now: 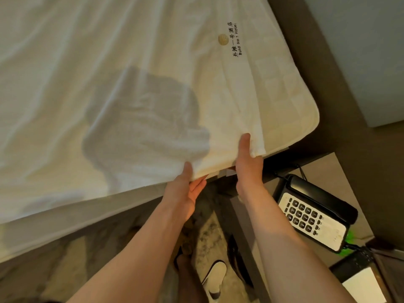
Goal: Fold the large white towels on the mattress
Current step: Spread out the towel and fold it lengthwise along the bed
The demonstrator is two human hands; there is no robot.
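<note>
A large white towel (pixel 122 88) with a printed hotel logo lies spread over the mattress (pixel 293 99), reaching its near right corner. My left hand (pixel 185 189) pinches the towel's near edge, thumb on top and fingers underneath. My right hand (pixel 248 158) grips the towel's near right corner, thumb on top, fingers hidden below the cloth. Both hands sit close together at the mattress edge. My shadow falls on the towel.
A bedside table (pixel 341 171) at the right carries a black and white telephone (pixel 312 215) with a cord. A white slipper (pixel 215 278) lies on the patterned carpet below. A dark wall panel runs behind the bed's right side.
</note>
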